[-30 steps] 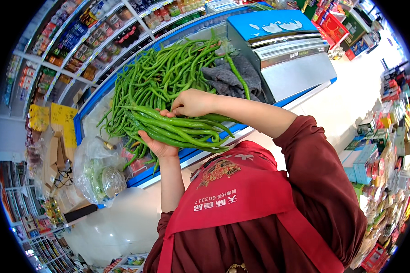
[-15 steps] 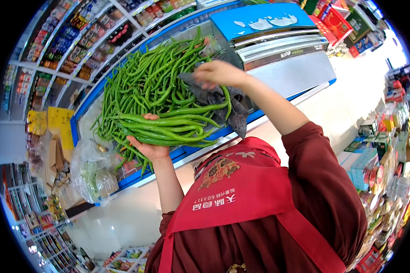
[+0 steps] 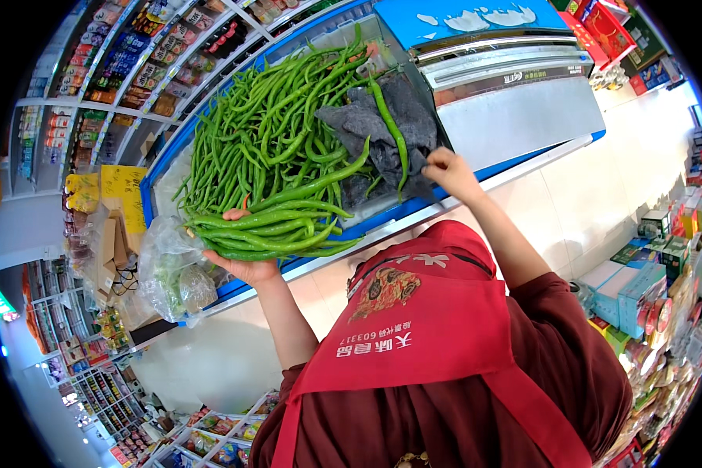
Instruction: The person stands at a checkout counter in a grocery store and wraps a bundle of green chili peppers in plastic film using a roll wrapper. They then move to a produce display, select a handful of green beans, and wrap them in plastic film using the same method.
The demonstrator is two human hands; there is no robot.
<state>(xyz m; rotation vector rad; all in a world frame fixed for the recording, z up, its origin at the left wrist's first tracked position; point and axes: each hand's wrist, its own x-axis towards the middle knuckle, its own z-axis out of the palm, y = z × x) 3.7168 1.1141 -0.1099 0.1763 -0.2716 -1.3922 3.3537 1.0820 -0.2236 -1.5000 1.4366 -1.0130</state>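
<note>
My left hand [image 3: 249, 270] is closed around a bunch of long green chili peppers [image 3: 277, 231], held over the near edge of the display case. Behind the bunch lies a large heap of loose green chili peppers [image 3: 265, 129]. To the right of the heap, a crumpled dark grey cloth [image 3: 415, 117] is spread in the case, with a single long pepper [image 3: 388, 117] lying across it. At the cloth's near right edge my right hand [image 3: 451, 173] is closed in a pinch, seemingly on the cloth's corner; the fingertips are partly hidden.
The blue-rimmed case [image 3: 390, 222] stands in front of me, joined by a metal-fronted unit [image 3: 522, 117] on the right. A clear plastic bag [image 3: 171, 269] and a cardboard box [image 3: 114, 246] are at the left. Stocked shelves [image 3: 129, 70] rise behind; stacked boxes [image 3: 624, 292] stand at the right.
My right hand has moved right and nearer, from above the cloth to its edge. The cloth's hanging corner has been raised and the cloth lies more spread. My left hand still holds the peppers.
</note>
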